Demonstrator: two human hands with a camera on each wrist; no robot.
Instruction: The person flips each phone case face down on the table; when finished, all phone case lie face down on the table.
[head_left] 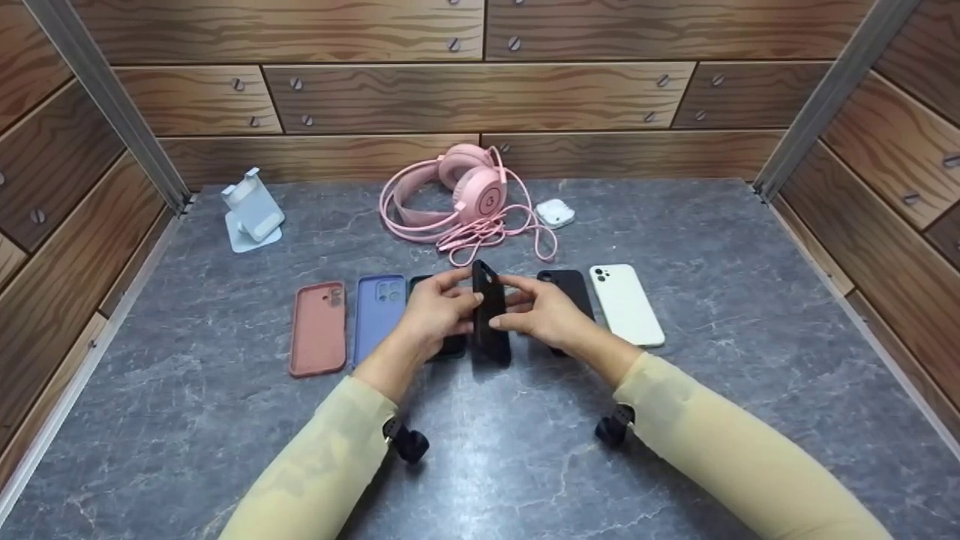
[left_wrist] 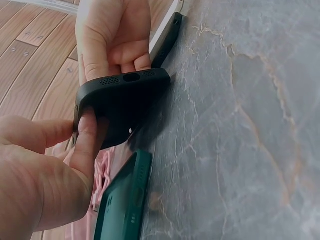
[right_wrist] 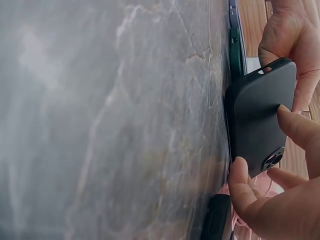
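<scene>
A black phone case stands tilted on its long side over the middle of the table, held between both hands. My left hand grips its left side; in the left wrist view the thumb reaches into the hollow inner face. My right hand holds it from the outer side, thumb against the smooth back near the camera cutout. The lower long edge is close to the tabletop. Partly behind my left hand lies a dark green phone case; another black case lies partly behind my right hand.
A reddish-pink case and a blue case lie to the left, a white phone case to the right. Farther back are a light blue phone stand, pink headphones with coiled cable, and a small white item. Wood-patterned walls surround the table.
</scene>
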